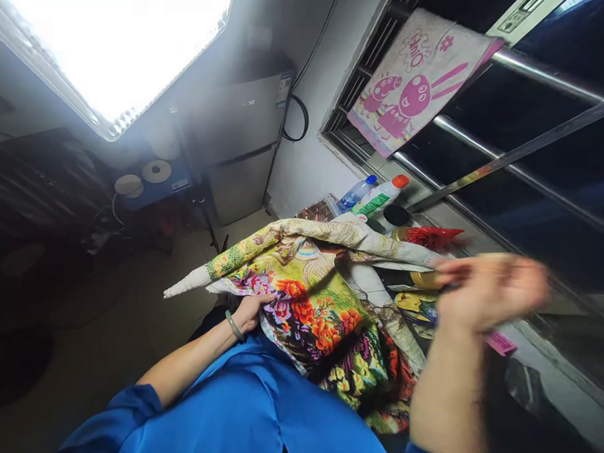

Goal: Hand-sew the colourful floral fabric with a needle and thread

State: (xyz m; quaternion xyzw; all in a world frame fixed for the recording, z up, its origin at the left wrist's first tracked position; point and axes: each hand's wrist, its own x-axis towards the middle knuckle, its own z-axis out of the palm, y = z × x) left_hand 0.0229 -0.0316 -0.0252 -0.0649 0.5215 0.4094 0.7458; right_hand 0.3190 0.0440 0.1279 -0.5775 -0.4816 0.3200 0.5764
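A bright floral cloth (315, 299) lies bunched on my lap and over a cluttered surface. My left hand (250, 312), with a green bangle on the wrist, grips the cloth's edge with curled fingers. My right hand (489, 288) is raised at the right, smeared by motion. Its fingers look curled. A pink strip (502, 342) shows just below it, and I cannot tell whether the hand holds it.
Two plastic bottles (375, 195) and a red packet (430, 236) lie on the sill under a barred window (529, 150). A pink cartoon towel (415, 78) hangs on the bars. A grey fridge (238, 146) and a blue table (152, 183) stand beyond the floor.
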